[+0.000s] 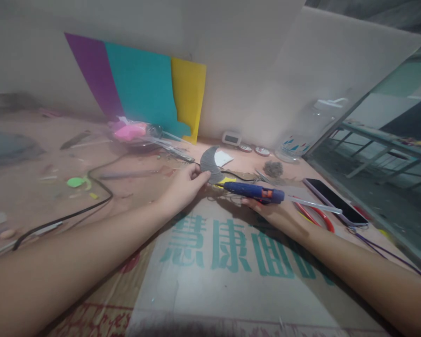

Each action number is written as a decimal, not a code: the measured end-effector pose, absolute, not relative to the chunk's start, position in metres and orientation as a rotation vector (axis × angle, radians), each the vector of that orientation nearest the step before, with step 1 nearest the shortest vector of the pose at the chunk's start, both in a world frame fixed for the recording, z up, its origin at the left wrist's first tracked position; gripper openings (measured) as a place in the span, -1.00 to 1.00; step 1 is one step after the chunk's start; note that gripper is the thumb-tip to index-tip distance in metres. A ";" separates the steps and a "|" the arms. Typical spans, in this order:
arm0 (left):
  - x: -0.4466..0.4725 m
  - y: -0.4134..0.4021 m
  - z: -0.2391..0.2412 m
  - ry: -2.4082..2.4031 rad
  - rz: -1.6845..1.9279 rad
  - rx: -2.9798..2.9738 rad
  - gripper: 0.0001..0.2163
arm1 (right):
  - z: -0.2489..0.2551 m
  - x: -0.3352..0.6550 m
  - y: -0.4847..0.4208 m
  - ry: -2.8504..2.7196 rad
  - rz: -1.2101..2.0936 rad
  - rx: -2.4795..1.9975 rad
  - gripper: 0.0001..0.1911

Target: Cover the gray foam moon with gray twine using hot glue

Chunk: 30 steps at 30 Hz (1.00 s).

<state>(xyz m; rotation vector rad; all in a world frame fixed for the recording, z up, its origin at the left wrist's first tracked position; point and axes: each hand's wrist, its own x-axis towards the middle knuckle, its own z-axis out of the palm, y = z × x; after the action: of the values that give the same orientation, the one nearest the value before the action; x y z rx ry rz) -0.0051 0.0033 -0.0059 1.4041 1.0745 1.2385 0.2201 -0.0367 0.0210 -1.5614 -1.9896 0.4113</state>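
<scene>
A grey crescent-shaped piece (209,164) stands upright in my left hand (193,181), pinched between thumb and fingers. My right hand (263,209) is wrapped round a blue hot glue gun (247,189), which lies nearly level and points left. Its nozzle is at the lower edge of the crescent; whether it touches I cannot tell. A clear glue stick (314,204) sticks out of the gun's back end. Just behind the nozzle lies a small yellow piece (228,180). Most fingers of my right hand are hidden under the gun.
Red-handled scissors (324,220) and a phone (335,201) lie on the right. A plastic bottle (298,133) stands behind them. At the back left are coloured sheets (140,86) and a pink bundle (131,131). A black cable (73,215) crosses the left side. Printed cardboard (210,285) lies in front.
</scene>
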 end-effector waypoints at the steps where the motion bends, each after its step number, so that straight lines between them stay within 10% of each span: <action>1: -0.005 0.003 -0.006 1.079 1.237 1.406 -0.78 | 0.019 0.222 -0.036 -1.995 0.404 -1.554 -0.75; 30: -0.004 0.001 0.000 1.087 1.255 1.328 -0.76 | 0.024 0.225 -0.040 -1.864 0.395 -1.627 -0.71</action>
<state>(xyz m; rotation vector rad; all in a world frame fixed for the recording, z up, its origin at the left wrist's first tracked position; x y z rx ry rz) -0.0040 0.0006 -0.0003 1.3284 1.0868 1.2546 0.2247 -0.0400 0.0238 -1.6275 -1.8642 0.3946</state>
